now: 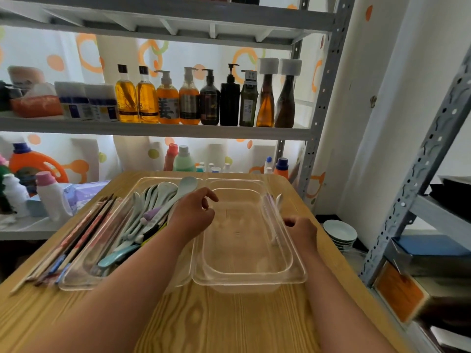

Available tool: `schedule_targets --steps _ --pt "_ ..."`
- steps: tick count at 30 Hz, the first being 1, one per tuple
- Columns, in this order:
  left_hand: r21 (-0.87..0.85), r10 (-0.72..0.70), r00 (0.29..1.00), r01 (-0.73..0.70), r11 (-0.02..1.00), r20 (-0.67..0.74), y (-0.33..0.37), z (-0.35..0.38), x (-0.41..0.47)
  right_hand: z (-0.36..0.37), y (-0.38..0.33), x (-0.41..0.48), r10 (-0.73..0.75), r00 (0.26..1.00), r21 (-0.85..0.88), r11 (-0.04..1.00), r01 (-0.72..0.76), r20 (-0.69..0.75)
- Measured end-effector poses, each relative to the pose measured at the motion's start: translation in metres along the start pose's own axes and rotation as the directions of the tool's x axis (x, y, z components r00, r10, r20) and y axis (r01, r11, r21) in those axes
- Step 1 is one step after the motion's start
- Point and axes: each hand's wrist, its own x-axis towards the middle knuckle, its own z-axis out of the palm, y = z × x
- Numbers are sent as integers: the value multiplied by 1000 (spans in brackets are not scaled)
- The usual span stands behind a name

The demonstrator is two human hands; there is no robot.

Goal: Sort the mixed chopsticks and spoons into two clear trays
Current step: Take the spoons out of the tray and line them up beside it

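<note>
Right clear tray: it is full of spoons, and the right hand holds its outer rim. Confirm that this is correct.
Not correct. The head view shows the right clear tray empty; the spoons lie in the left clear tray. The rest stands: the right hand holds the right tray's outer rim.

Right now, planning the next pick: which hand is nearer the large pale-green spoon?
Left. The left hand is beside the large pale-green spoon; the right hand is at the right clear tray's outer rim.
</note>
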Motion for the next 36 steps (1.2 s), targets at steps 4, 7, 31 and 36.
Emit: schedule_targets --steps 4,7,31,36 --pt "3 19 1000 -19 1000 8 -3 0 0 2 0 -1 -30 999 -60 998 32 40" --pt "11 23 1000 -23 1000 17 -2 -1 0 1 -2 -2 -27 996 -83 996 34 85" --pt "38 19 999 -21 999 41 -1 -3 -3 -1 4 6 -21 982 -16 1000 25 188" --pt "38 20 999 -22 999 42 1 -3 -3 -2 4 7 -22 979 19 1000 19 203"
